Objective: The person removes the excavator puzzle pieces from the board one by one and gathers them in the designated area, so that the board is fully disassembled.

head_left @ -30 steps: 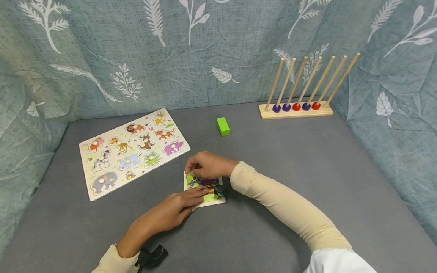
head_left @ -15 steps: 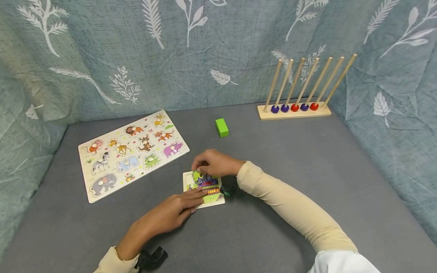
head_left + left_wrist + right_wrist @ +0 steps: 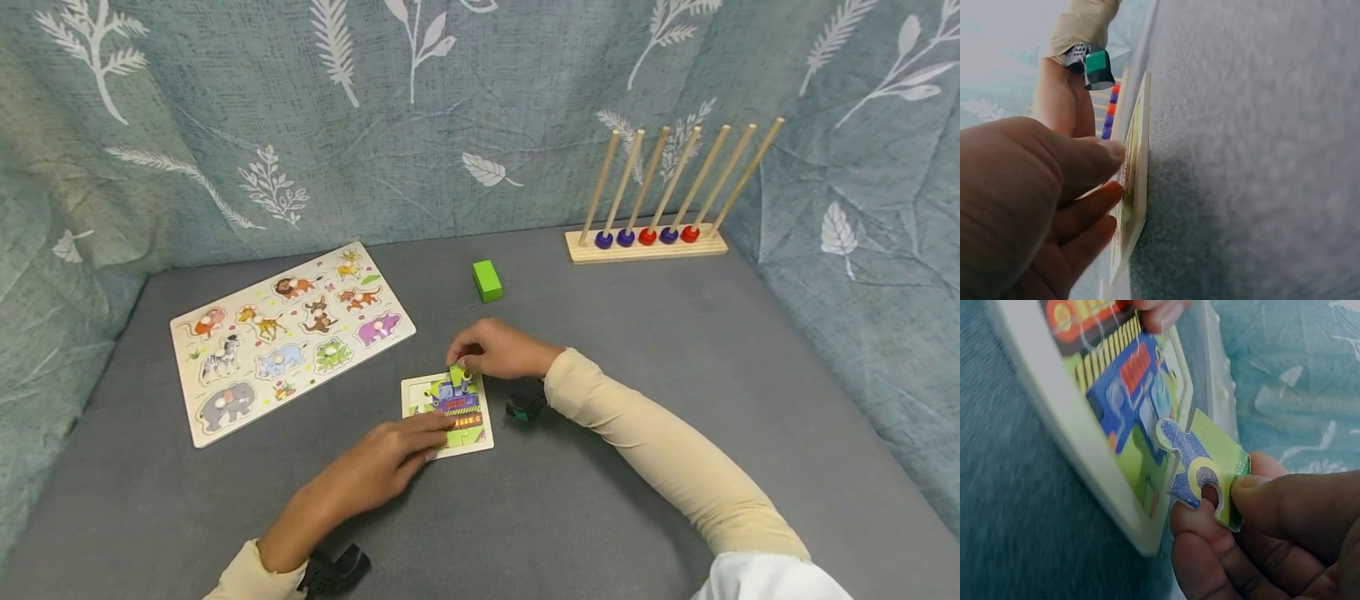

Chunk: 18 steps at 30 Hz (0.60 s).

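Observation:
A small jigsaw puzzle (image 3: 467,419) in a pale wooden tray lies on the table, printed with a blue and orange vehicle on green. My left hand (image 3: 390,454) rests its extended fingertips on the puzzle's lower left part, covering some of the picture. Above the tray's upper right portion, my right hand (image 3: 504,347) pinches a jigsaw piece (image 3: 1219,453) between thumb and fingers. That piece is green and blue with a yellow ring, held tilted in the right wrist view. A pale bare patch (image 3: 415,398) shows at the tray's upper left.
An animal peg puzzle board (image 3: 247,367) lies to the left. Behind the tray sits a green block (image 3: 487,281). A wooden rod stand (image 3: 647,247) with red and blue beads is at the back right, before a patterned curtain (image 3: 375,167).
My right hand has moved rightward and slightly away from me along the tray's far side, carrying the jigsaw piece and uncovering more of the puzzle. The left hand has stayed nearly in place.

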Motion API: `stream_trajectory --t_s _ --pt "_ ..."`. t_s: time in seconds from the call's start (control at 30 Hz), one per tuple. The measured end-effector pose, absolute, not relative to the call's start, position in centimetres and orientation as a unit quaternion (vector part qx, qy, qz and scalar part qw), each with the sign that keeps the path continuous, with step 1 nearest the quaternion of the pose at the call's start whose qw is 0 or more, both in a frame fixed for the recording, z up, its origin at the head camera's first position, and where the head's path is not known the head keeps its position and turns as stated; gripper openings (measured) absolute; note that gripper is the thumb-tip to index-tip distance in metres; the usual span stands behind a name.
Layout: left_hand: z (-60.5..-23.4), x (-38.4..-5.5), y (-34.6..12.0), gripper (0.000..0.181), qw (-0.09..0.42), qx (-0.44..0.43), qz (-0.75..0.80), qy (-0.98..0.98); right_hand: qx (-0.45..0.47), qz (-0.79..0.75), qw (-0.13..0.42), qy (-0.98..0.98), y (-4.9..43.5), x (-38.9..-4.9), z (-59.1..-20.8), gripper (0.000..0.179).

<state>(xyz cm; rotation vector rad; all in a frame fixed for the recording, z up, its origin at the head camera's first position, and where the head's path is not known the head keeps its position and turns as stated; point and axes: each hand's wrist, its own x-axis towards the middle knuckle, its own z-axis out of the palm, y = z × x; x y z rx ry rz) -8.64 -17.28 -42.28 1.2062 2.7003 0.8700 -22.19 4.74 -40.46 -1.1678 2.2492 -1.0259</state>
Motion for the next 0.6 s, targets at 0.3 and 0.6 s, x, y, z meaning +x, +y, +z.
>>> stream_trajectory --t_s 0.3,0.6 --pt "-42.2 -9.4 -17.2 0.029 0.023 0.410 0.273 0.870 -0.388 -0.378 0.209 0.814 6.8 -23.0 -39.1 0.018" --pt "-42.6 -9.3 -17.6 0.033 0.035 0.424 0.265 0.865 -0.372 -0.369 0.195 0.829 7.4 -23.7 -38.8 0.019"
